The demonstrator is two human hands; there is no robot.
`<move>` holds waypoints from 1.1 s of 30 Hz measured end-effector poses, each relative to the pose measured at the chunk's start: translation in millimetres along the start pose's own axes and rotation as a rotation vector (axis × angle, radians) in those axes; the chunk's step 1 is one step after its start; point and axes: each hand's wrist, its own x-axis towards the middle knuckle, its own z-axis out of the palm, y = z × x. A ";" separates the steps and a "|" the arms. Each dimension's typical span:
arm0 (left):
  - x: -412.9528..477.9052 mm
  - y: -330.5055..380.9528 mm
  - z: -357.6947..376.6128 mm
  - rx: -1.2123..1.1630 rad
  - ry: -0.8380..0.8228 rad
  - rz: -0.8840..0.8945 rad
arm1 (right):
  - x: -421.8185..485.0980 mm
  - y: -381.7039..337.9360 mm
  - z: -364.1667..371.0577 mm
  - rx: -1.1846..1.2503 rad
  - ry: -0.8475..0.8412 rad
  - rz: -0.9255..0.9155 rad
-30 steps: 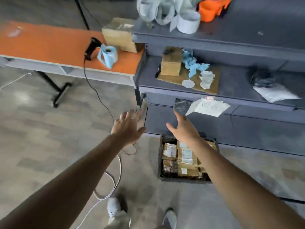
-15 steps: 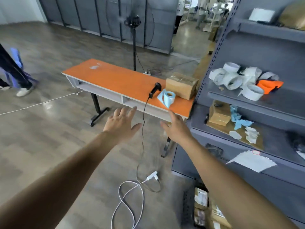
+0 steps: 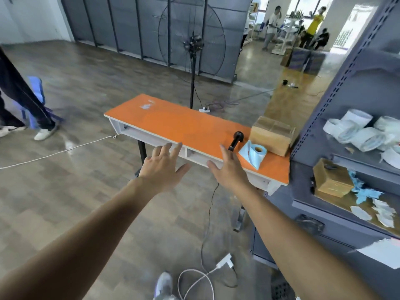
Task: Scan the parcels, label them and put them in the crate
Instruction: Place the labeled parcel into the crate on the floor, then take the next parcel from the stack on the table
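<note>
A brown taped parcel (image 3: 273, 135) sits at the right end of the orange table (image 3: 173, 122). In front of it lie a black handheld scanner (image 3: 236, 139) with a cable and a roll of blue labels (image 3: 255, 153). My left hand (image 3: 162, 167) and my right hand (image 3: 229, 170) reach forward in the air before the table's front edge, fingers spread and holding nothing. The right hand's fingertips are just short of the scanner. Another brown parcel (image 3: 332, 180) rests on the grey shelf (image 3: 355, 148) at the right. Only a corner of the black crate (image 3: 281, 289) shows at the bottom.
White label rolls (image 3: 359, 133) lie on the upper shelf, blue and white scraps (image 3: 372, 202) on the lower one. A standing fan (image 3: 192, 46) is behind the table. White cable and plug (image 3: 223, 262) trail on the floor. A person's legs (image 3: 26, 105) are at the left.
My view has lifted from the crate and shelf up to the orange table. Both hands stayed spread and empty, now nearer the table edge and the scanner.
</note>
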 end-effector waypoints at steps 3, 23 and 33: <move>52.9 -23.1 9.5 0.011 -0.018 0.021 | 54.8 -0.7 25.2 0.029 0.015 0.013; 413.5 -9.7 94.2 -0.039 -0.254 0.352 | 314.8 86.7 7.8 0.017 0.197 0.464; 551.5 74.6 143.9 -0.183 -0.386 0.626 | 379.7 156.6 -33.3 -0.106 0.307 0.799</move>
